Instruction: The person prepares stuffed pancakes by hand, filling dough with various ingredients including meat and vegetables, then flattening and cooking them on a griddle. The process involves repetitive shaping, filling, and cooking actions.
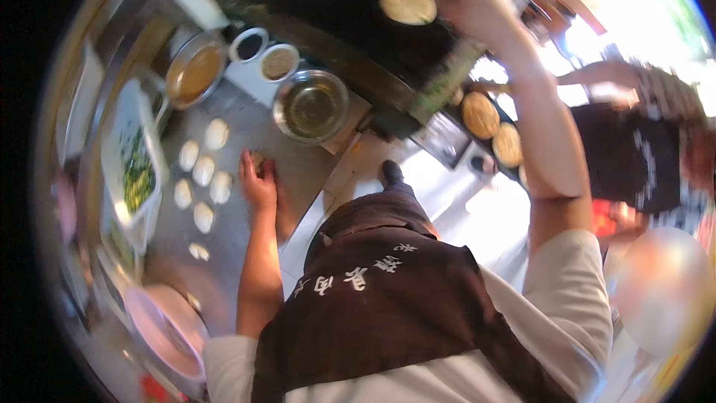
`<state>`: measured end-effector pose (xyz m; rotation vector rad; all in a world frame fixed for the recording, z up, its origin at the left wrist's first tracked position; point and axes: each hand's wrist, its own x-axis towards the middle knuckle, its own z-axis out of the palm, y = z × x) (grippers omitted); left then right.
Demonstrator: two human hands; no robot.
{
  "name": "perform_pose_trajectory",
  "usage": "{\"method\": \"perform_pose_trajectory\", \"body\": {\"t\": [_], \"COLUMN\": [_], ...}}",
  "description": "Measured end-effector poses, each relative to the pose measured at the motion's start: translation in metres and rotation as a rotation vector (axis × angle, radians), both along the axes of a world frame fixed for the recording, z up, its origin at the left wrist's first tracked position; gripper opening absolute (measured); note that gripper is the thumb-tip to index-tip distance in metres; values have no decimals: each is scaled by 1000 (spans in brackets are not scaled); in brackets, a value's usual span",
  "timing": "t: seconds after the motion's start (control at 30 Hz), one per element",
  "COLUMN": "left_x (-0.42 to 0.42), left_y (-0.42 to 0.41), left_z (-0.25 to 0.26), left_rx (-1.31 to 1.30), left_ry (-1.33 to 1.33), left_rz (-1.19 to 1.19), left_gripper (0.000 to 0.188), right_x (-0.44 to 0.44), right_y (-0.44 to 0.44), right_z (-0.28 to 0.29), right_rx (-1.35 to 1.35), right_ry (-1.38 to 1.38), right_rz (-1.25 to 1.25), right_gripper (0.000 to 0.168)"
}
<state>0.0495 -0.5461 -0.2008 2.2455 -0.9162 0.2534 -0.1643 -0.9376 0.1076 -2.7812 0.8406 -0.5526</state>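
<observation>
My right hand [472, 3] is over the dark griddle [335, 5] at the top, blurred, with its fingers closed round what looks like a thin tool handle. Just left of it lies a round flatbread [408, 5]. My left hand [258, 182] rests low over the grey metal worktop [224, 103], fingers bent; a small brownish thing shows at its fingertips, but whether it is gripped is unclear. Left of that hand, several pale dough pieces [204, 170] lie on the worktop. A steel bowl of yellowish liquid [310, 106] stands between the left hand and the griddle.
A second steel bowl [196, 70] and two small white-rimmed bowls [278, 62] stand near the griddle. A white tray [151, 151] holds chopped greens and yellow bits. A pink basin [168, 333] is lower left. Browned flatbreads [480, 115] lie right. Another person [626, 151] stands beyond my right arm.
</observation>
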Motion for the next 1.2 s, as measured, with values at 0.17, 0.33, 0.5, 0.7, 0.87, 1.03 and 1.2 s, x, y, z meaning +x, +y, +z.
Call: {"method": "perform_pose_trajectory", "body": {"t": [0.17, 0.33, 0.5, 0.7, 0.87, 1.03, 1.2], "left_x": [18, 23, 25, 44, 29, 32, 34], "left_y": [9, 17, 18, 13, 12, 16, 4], "left_z": [-23, -8, -16, -31, -31, -22, -45], "left_rx": [64, 20, 6, 20, 76, 99, 43], "left_ry": [-139, -187, -273, -252, -300, -402, -436], "left_rz": [-188, -299, -249, -302, -386, -266, -292], "left_gripper": [35, 25, 24, 23, 19, 16, 13], "right_x": [-38, -105, -252, -422, -532, -536, -539], "right_y": [171, 304, 389, 517, 649, 641, 616], "right_z": [-54, -172, -214, -298, -344, -308, -344], "right_rx": [178, 433, 676, 767, 1031, 1214, 1164], "right_ry": [-450, -397, 128, 166, 357, 413, 353], "right_rz": [-41, -254, -615, -1262, -1830, -1812, -1710], "right_gripper": [31, 31, 29, 64, 27, 26, 25]}}
